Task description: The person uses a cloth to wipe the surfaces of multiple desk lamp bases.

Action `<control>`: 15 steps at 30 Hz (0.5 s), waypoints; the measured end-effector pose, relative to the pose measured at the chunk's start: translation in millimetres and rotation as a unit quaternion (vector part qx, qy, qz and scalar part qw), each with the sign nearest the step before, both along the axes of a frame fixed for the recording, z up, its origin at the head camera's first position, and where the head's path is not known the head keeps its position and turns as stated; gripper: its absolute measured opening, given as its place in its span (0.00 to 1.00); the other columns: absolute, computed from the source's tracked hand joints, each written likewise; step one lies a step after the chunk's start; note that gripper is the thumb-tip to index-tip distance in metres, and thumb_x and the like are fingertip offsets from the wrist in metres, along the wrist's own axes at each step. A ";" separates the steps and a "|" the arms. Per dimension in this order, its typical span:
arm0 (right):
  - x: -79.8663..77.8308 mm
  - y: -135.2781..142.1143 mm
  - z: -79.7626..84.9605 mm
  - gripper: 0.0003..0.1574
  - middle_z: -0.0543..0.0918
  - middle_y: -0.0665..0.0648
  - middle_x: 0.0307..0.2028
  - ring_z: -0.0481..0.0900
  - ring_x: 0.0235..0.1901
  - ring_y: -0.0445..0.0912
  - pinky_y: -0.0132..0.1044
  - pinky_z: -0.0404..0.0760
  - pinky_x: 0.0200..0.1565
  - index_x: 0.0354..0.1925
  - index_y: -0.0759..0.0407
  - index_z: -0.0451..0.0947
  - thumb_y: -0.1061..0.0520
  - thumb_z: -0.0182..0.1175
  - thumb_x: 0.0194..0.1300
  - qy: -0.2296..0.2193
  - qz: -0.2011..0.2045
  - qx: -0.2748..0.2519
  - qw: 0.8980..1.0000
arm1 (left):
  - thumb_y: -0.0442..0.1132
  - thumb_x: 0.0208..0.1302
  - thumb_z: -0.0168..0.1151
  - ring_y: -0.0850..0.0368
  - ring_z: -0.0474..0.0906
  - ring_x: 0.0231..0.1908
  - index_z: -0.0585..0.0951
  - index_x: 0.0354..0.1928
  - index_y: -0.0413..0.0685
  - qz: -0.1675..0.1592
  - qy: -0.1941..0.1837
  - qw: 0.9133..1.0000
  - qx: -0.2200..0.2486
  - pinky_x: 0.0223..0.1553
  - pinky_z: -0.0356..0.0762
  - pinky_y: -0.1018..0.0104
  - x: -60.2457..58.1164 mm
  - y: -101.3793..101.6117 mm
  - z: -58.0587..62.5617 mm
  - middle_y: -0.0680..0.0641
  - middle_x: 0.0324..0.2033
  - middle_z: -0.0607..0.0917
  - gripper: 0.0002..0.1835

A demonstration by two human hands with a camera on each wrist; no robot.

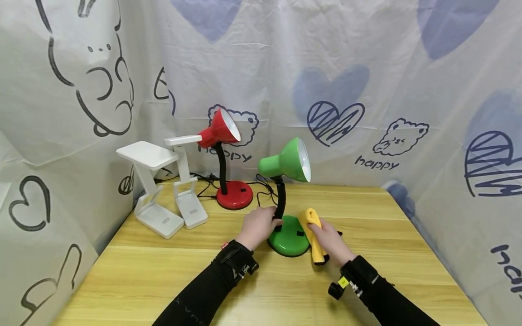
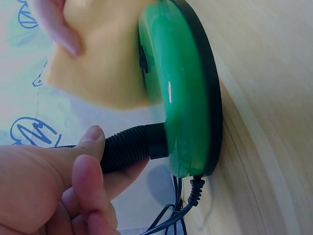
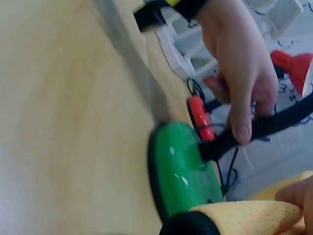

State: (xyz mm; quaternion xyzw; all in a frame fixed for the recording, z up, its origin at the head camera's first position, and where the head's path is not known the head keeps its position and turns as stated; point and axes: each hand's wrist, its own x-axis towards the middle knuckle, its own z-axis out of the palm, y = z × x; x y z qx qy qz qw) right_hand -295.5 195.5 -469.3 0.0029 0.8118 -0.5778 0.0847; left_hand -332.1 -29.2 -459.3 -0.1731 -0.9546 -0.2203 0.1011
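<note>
A green desk lamp [image 1: 288, 242] stands on the wooden table, its shade tipped up to the right. My left hand [image 1: 258, 226] grips the black ribbed neck [image 2: 124, 147] of this lamp low down, just above the base. In my right hand [image 1: 331, 240] is a folded yellow cloth [image 1: 311, 222], pinched between thumb and fingers at the right side of the green base. The left wrist view shows the cloth blurred, right by the base and its black switch [image 2: 143, 59]. From the right wrist, the cloth [image 3: 254, 215] overlaps the edge of the base.
Behind to the left stands a red desk lamp [image 1: 234, 195]. Two white folding lamps [image 1: 159, 220] are at the table's left side. Black cables [image 1: 267, 190] lie along the back. A printed white curtain [image 1: 269, 68] hangs behind and on both sides.
</note>
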 end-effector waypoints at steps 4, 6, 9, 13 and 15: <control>-22.8 -6.2 0.4 0.21 0.71 0.60 0.36 0.72 0.32 0.51 0.41 0.72 0.32 0.52 0.53 0.70 0.44 0.47 0.67 0.005 0.005 -0.001 1.000 | 0.57 0.56 0.60 0.57 0.75 0.21 0.76 0.30 0.59 0.002 -0.004 1.000 -0.002 0.16 0.65 0.64 0.2 0.2 0.3 0.58 0.19 0.76 0.12; -32.8 -10.4 -1.4 0.20 0.73 0.59 0.42 0.73 0.38 0.50 0.41 0.71 0.37 0.53 0.53 0.70 0.46 0.47 0.68 0.014 0.012 -0.006 1.000 | 0.58 0.56 0.59 0.57 0.75 0.21 0.76 0.30 0.59 0.003 -0.006 1.000 -0.006 0.16 0.65 0.64 0.6 0.3 0.6 0.58 0.19 0.75 0.12; -44.7 -18.1 -4.9 0.20 0.73 0.56 0.49 0.72 0.47 0.49 0.43 0.69 0.46 0.56 0.52 0.69 0.48 0.46 0.69 0.033 0.036 -0.006 0.999 | 0.59 0.56 0.58 0.57 0.75 0.21 0.75 0.30 0.60 0.003 -0.009 1.000 -0.007 0.16 0.65 0.64 1.3 0.3 1.4 0.58 0.19 0.75 0.13; -56.1 -28.3 -9.5 0.22 0.74 0.53 0.50 0.73 0.47 0.48 0.45 0.68 0.48 0.59 0.48 0.65 0.46 0.45 0.70 0.062 0.094 0.039 0.993 | 0.57 0.56 0.60 0.57 0.75 0.21 0.76 0.30 0.60 -0.002 -0.006 1.000 0.004 0.16 0.65 0.64 1.3 -0.4 1.9 0.58 0.19 0.75 0.12; -60.1 -32.7 -11.4 0.24 0.73 0.51 0.52 0.73 0.48 0.47 0.45 0.68 0.48 0.61 0.45 0.63 0.43 0.45 0.69 0.077 0.118 0.075 0.987 | 0.57 0.56 0.60 0.57 0.75 0.21 0.75 0.30 0.60 -0.002 -0.002 1.000 0.008 0.16 0.65 0.64 0.8 -0.9 1.9 0.59 0.19 0.75 0.11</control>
